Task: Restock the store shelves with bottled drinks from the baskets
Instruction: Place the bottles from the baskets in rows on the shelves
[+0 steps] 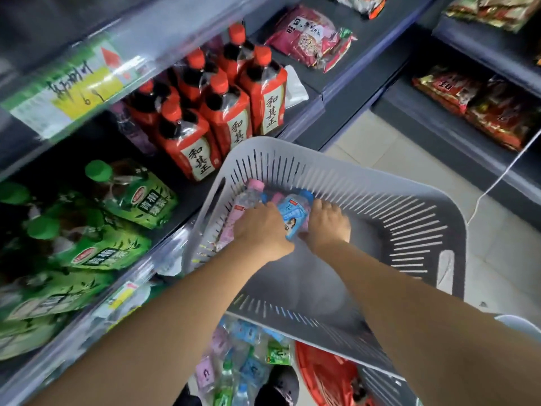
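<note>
1. Shelves (pixel 345 92) run along the left and far side; red bottles (pixel 228 112) stand upright on the middle tier; green bottles (pixel 140 197) lie tipped on the tier below; snack packs (pixel 307 36) lie on the far shelves; tile floor (pixel 395 159) shows at right.
2. Grey basket (pixel 380 183) sits tilted beside the shelf edge, above more bottles (pixel 246 356) and a red basket (pixel 322 373).
3. Pink bottle (pixel 248 197) and blue bottle (pixel 292 215) lie side by side in the grey basket's far left corner.
4. Left hand (pixel 260 232) curls over the pink bottle, gripping it; right hand (pixel 329 227) wraps its fingers round the blue bottle's far end, thumb beneath.
</note>
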{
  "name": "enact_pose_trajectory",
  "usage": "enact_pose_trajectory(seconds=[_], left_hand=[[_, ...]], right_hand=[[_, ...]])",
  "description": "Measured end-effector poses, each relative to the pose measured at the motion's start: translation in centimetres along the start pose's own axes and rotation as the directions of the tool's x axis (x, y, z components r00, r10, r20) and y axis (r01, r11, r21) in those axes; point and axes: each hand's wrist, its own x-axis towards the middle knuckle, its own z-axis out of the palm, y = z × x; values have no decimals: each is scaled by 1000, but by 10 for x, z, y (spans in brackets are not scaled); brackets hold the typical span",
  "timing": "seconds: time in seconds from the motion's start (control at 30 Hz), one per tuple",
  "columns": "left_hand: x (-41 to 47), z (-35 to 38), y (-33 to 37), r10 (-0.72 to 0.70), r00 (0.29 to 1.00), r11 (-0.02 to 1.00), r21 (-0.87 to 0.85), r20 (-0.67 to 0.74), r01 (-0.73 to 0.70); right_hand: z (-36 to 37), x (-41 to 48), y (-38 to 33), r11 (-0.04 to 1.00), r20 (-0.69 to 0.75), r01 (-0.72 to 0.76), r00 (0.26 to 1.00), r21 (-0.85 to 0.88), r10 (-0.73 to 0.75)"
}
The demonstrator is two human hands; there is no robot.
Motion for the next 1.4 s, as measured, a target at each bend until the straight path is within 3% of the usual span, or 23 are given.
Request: enact_pose_trajectory(seconds=[0.13, 0.27, 0.33, 0.4, 0.5, 0.57, 0.63, 0.83, 1.0, 1.13, 1.2, 1.4], left_hand=[[-4, -2, -5, -29, 972, 966, -244, 235, 88], [-15, 4, -15, -1, 887, 731, -605, 462, 316], [-20, 3, -20, 27, 872, 659, -665, 488, 352], [-26, -2, -23, 40, 874, 614, -702, 485, 361], [-41, -18, -24, 23, 891, 573, -736, 454, 360], [-53, -37, -22, 23, 902, 510, -781, 430, 360], [-66, -60, -17, 21, 923, 451, -827, 384, 335], [-103, -139, -10, 22, 979, 415, -892, 204, 177], [-142, -199, -22, 96, 991, 237, -969, 93, 68], [-173, -245, -37, 193, 981, 139, -990, 32, 5], [-187, -268, -48, 176, 984, 126, -991, -8, -31], [-241, -332, -78, 132, 981, 222, -960, -141, -168]], right_hand=[[11, -11, 2, 979, 232, -126, 969, 161, 86], [10, -22, 7, 884, 444, -286, 890, 369, 103], [5, -28, 8, 768, 533, -412, 839, 491, 110], [-8, -39, 9, 572, 628, -562, 771, 598, 100], [-35, -56, 18, 369, 683, -633, 731, 681, -6], [-56, -68, 24, 213, 667, -641, 740, 737, -84], [-75, -80, 29, 138, 618, -603, 777, 786, -122], [-142, -110, 26, 50, 407, -407, 886, 912, -220], [-205, -138, 9, 15, 228, -234, 931, 972, -285], [-262, -164, -9, -75, 110, -137, 951, 988, -289], [-289, -174, -16, -79, 59, -87, 951, 993, -303], [-369, -209, -48, -11, -126, 134, 895, 991, -427]])
